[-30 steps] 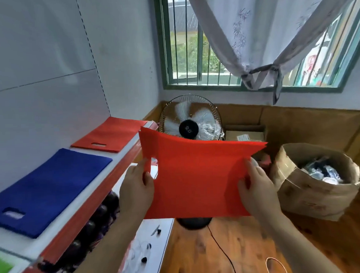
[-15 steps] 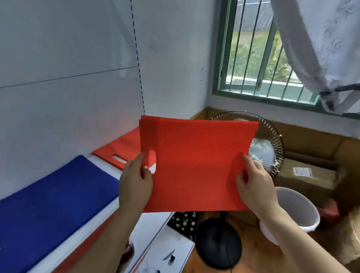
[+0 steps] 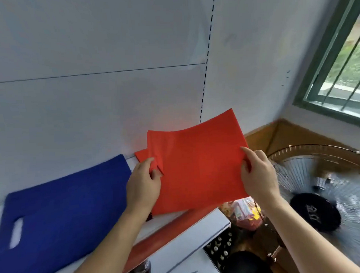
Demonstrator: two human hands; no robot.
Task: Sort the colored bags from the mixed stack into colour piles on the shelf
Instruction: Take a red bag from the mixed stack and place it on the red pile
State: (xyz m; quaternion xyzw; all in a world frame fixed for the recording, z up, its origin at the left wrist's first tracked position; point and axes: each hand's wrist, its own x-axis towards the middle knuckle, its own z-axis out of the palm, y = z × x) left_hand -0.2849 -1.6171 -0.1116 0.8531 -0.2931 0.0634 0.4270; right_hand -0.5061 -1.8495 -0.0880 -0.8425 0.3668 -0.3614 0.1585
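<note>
Both hands are pinching the same red bag (image 3: 198, 164): the left hand (image 3: 143, 185) is gripping its left edge, thumb curled over the fabric by the handle cut-out, and the right hand (image 3: 258, 174) is holding its right edge, thumb lying on top and fingers tucked beneath. The bag is hanging nearly flat just over the right end of the shelf (image 3: 170, 222), its far corner curling up toward the white wall (image 3: 92, 108).

Going from the left, a blue bag (image 3: 61, 210) is lying flat on the shelf, its handle slot showing near the left end. Just beside it, a corner of another red bag (image 3: 141, 154) is peeking out on the shelf from beneath the held one. Below the shelf's red front edge, dark bottles (image 3: 217, 247) are standing in rows. Further right, a fan (image 3: 327, 184) is sitting low near the floor, and a green-framed window (image 3: 336, 69) is filling the upper right corner.
</note>
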